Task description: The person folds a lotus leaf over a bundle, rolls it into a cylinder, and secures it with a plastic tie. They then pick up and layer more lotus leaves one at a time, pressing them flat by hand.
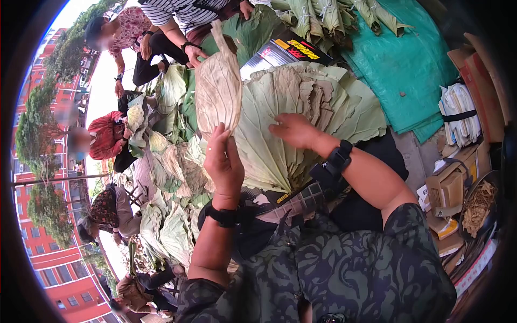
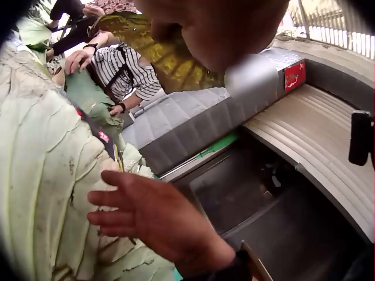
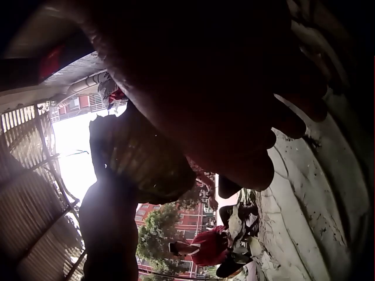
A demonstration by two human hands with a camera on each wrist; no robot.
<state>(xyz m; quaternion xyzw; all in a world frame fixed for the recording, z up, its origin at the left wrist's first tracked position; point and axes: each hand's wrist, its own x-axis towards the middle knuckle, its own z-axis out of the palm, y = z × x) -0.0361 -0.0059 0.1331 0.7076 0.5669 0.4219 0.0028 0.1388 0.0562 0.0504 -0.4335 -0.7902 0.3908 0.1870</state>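
My left hand pinches the lower end of a dry, tan lotus leaf, which stands upright above the stack. Light comes through that leaf in the left wrist view, where it looks yellow-brown. In front of me lies a broad stack of pale green lotus leaves, fanned out with ribs showing and brown, torn pieces on top. My right hand is over this stack, its fingers extended and holding nothing. The left wrist view shows the same right hand with fingers apart, close to the leaves.
Rolled leaf bundles and a green plastic sheet lie beyond the stack. To the right are cardboard boxes and a tied paper bundle. Several people sit at the left among loose leaves; a person in stripes is opposite.
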